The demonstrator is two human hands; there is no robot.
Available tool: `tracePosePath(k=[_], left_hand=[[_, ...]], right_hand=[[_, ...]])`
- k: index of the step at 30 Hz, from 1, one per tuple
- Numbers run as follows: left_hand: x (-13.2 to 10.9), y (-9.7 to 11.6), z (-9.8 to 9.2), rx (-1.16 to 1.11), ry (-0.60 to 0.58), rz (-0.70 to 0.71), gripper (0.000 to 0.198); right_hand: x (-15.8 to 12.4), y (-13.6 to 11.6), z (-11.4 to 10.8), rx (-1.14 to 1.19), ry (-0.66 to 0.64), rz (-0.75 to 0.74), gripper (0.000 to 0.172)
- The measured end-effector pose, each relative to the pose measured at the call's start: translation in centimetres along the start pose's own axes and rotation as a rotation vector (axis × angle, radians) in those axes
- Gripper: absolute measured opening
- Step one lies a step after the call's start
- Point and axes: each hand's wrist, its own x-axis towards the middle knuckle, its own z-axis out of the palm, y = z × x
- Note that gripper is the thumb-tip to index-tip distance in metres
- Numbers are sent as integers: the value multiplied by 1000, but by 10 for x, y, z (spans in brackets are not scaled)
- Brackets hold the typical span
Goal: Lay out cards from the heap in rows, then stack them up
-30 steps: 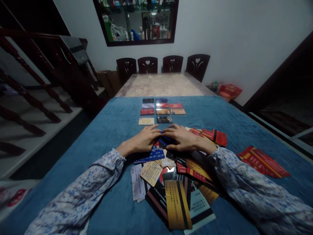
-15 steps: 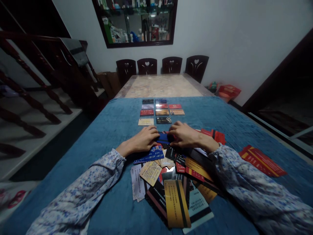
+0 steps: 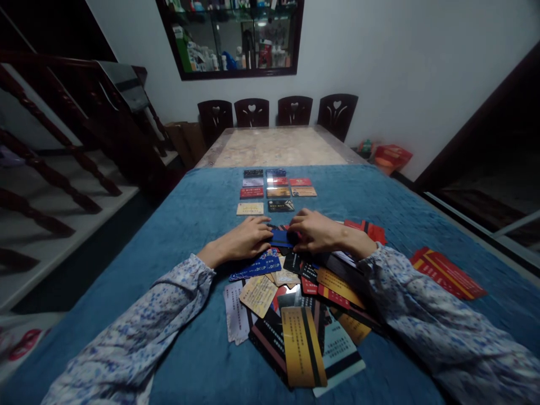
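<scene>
A blue card (image 3: 282,238) with a dark stripe lies at the top of a loose pile of cards. My left hand (image 3: 244,241) has its curled fingers on the card's left end, and my right hand (image 3: 318,232) has its fingers on the right end. Below the hands the pile spreads toward me, with a gold card (image 3: 302,346), a pale green card (image 3: 342,351), a cream card (image 3: 259,295) and a blue patterned card (image 3: 257,267). Beyond the hands, cards lie in short rows, the nearest a cream card (image 3: 250,208) and a black card (image 3: 280,206).
Red cards (image 3: 447,273) are fanned out at the right on the blue cloth (image 3: 169,236). The bare tabletop (image 3: 278,146) continues behind it, with dark chairs (image 3: 295,111) at the far end. A wooden railing (image 3: 54,140) stands at the left.
The whole view has shifted slightly. Both hands stay at the two ends of the blue card, with little visible movement.
</scene>
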Motion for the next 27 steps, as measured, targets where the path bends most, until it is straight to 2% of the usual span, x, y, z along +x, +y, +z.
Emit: tracePosePath(k=[9, 17, 22, 27], left_hand=[[1, 2, -6, -13, 45, 62, 20], [1, -1, -6, -111, 156, 77, 27], [2, -6, -3, -129, 243, 59, 28], [3, -14, 9, -79, 339, 57, 22]], right_hand=[[-4, 4, -4, 54, 60, -76, 30], [-5, 3, -9, 110, 136, -96, 22], [-5, -1, -12, 81, 167, -9, 21], [-1, -7, -10, 12, 206, 100, 22]])
